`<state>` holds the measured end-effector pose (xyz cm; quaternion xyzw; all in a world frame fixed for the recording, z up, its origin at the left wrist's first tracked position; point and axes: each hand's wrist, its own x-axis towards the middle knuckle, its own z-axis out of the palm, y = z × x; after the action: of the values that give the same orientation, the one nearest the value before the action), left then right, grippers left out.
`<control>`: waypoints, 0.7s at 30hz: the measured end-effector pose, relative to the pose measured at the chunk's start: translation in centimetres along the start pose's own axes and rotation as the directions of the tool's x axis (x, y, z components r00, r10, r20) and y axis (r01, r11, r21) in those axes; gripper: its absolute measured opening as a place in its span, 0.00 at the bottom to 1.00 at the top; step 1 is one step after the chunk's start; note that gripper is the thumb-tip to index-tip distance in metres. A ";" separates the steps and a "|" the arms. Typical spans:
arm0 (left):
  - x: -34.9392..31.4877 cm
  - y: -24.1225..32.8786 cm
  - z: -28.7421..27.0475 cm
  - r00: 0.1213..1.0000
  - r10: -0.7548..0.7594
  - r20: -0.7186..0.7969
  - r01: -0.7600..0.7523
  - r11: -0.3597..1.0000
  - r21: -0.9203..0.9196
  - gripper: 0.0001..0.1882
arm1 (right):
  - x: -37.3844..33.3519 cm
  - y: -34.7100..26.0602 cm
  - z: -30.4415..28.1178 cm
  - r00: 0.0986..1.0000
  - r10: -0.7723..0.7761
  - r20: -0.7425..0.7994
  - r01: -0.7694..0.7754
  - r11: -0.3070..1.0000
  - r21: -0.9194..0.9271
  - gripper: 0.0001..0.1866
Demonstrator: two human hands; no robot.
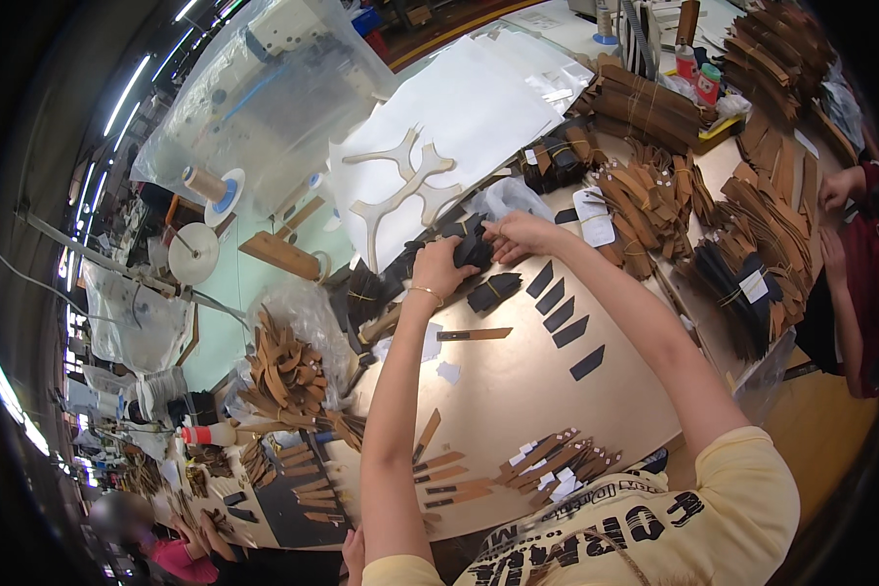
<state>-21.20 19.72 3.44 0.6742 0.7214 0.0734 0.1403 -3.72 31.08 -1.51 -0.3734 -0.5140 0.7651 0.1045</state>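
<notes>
Out at the far middle of the table, my left hand [438,266] is closed round a bundle of black pieces [472,244]. My right hand [521,237] meets the same bundle from the right, its fingers curled and pinching at its end; the fingertips are partly hidden. Just nearer lies another black bundle [495,291], tied with a yellow band. Several flat black pieces [559,305] form a slanting row below my right forearm. A brown strip with a dark end [474,334] rests between my arms.
White sheets with a pale branched template [400,186] lie beyond my hands. Brown strip bundles [645,195] crowd the right; loose brown strips [288,366] sit left in clear plastic. Brown strips with white tags [557,464] lie near me. A co-worker's hand [840,186] is at the right.
</notes>
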 end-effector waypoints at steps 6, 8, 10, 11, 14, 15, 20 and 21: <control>0.2 0.2 0.2 0.996 0.084 -0.026 -0.083 0.996 0.042 0.33 | 0.0 1.0 -0.1 0.982 -0.188 0.028 0.190 0.969 -0.160 0.22; 0.2 0.3 0.3 0.997 0.074 -0.014 -0.072 0.995 0.075 0.33 | 0.1 1.3 0.1 0.971 -0.236 0.029 0.236 0.950 -0.206 0.22; 0.2 0.5 0.4 0.998 0.061 -0.008 -0.060 0.994 0.093 0.34 | 0.1 1.6 0.3 0.967 -0.253 0.012 0.249 0.939 -0.237 0.22; 0.1 0.6 0.4 0.998 0.061 -0.003 -0.060 0.993 0.105 0.34 | 0.1 1.7 0.4 0.960 -0.278 0.014 0.274 0.937 -0.218 0.22; 0.0 0.7 0.4 0.999 0.042 0.018 -0.044 0.992 0.116 0.33 | 0.0 2.3 0.6 0.951 -0.307 -0.019 0.298 0.934 -0.197 0.21; 0.1 0.7 0.4 0.999 0.023 0.032 -0.026 0.994 0.104 0.33 | 0.0 2.5 0.7 0.946 -0.322 -0.029 0.309 0.927 -0.212 0.21; 1.1 0.5 0.5 0.999 -0.026 0.027 0.023 0.995 0.094 0.30 | -0.4 2.4 1.2 0.909 -0.407 -0.088 0.352 0.863 -0.363 0.21; 1.2 0.5 0.5 0.999 -0.026 0.035 0.022 0.993 0.116 0.29 | -0.8 2.1 1.3 0.897 -0.428 -0.114 0.357 0.851 -0.385 0.21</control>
<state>-20.64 20.86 2.99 0.6737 0.7297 0.0175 0.1151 -3.58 28.78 -2.75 -0.3459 -0.6959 0.5818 0.2401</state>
